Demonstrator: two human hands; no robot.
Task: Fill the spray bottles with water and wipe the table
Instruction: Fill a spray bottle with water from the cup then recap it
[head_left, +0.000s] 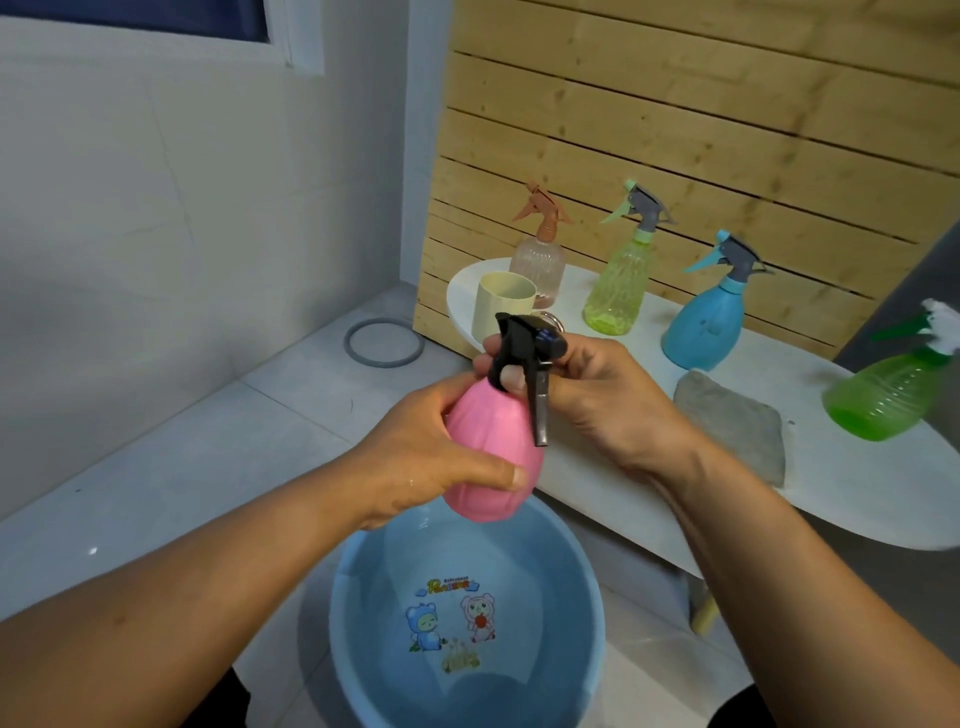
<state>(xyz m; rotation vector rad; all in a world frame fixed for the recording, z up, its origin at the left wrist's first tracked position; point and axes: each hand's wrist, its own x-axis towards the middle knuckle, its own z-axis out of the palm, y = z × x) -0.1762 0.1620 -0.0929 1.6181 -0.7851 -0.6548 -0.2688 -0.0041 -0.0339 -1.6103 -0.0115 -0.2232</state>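
Cup (503, 306), grey cloth (735, 423), four bottles behind

A pale slatted wood panel (675, 119) stands upright; left of it white tiled walls (156, 208), below them a pale tiled floor (208, 467).

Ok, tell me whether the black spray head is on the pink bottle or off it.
On. The black spray head sits atop the pink bottle, gripped by the right hand; the left hand holds the body. Whether fully screwed: cannot tell.
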